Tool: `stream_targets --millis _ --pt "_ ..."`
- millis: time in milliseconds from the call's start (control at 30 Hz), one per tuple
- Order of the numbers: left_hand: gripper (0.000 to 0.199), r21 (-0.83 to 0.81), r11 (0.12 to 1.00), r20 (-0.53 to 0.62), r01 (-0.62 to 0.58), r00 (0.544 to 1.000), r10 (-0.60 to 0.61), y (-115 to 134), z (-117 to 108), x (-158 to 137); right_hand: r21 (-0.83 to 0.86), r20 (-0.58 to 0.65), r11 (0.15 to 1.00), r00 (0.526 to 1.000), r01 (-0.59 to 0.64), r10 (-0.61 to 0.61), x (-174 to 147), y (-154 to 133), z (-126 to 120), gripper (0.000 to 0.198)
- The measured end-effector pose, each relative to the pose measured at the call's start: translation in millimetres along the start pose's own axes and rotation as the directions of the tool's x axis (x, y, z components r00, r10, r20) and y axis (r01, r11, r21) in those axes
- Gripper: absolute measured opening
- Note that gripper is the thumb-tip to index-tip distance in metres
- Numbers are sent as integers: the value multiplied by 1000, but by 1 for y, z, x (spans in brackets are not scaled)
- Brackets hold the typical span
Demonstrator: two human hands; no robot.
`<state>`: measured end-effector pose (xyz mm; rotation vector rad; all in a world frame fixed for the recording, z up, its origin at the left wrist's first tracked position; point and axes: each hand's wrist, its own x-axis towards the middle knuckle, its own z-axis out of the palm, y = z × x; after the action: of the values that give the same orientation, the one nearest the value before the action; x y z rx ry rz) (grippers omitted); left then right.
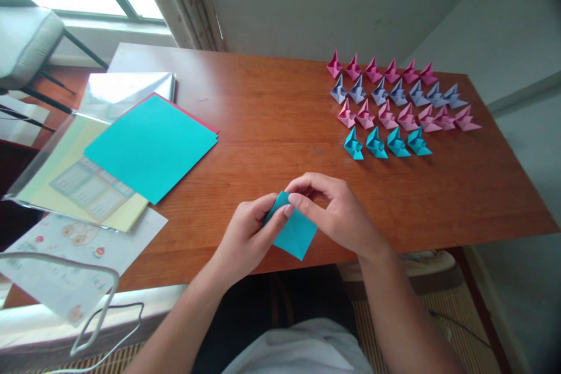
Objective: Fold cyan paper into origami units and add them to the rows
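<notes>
Between my two hands is a small folded square of turquoise origami paper (pixel 298 235), held just above the table's front edge with one corner pointing down toward me. My left hand (pixel 250 238) grips its left side, the thumb lying across the front face. At the top corner, my right hand (pixel 335 210) pinches the paper between thumb and fingers. Part of the sheet's left edge and back is hidden by my fingers. Beyond my right hand stand several folded turquoise paper pieces (pixel 376 143) in a row.
Behind the turquoise row are rows of pink (pixel 407 117), lavender (pixel 398 92) and magenta folded pieces (pixel 374 70). Large turquoise sheets (pixel 153 149) lie at left over a plastic sleeve with yellow paper (pixel 127 219). A printed sheet (pixel 131 239) and a white cable (pixel 114 286) are nearer me.
</notes>
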<state>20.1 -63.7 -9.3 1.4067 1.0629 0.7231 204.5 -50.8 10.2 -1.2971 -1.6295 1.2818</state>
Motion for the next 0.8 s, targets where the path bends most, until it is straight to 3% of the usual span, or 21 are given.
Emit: stream_targets --millis 233,433,633,800 --pt "36 90 996 81 -14 997 6 -1 1 0 6 31 1000 1000 4 -4 5 -3 1 13" --pt "38 82 997 48 -8 999 4 -1 2 2 -23 -10 1000 1000 9 -10 6 -1 3 13" --pt "38 48 999 57 16 998 -19 0 -2 1 -43 76 999 997 -16 20 3 4 -4 23" --pt "44 -2 1000 21 22 1000 -22 0 -4 0 -96 4 995 1000 8 -8 2 4 -6 22"
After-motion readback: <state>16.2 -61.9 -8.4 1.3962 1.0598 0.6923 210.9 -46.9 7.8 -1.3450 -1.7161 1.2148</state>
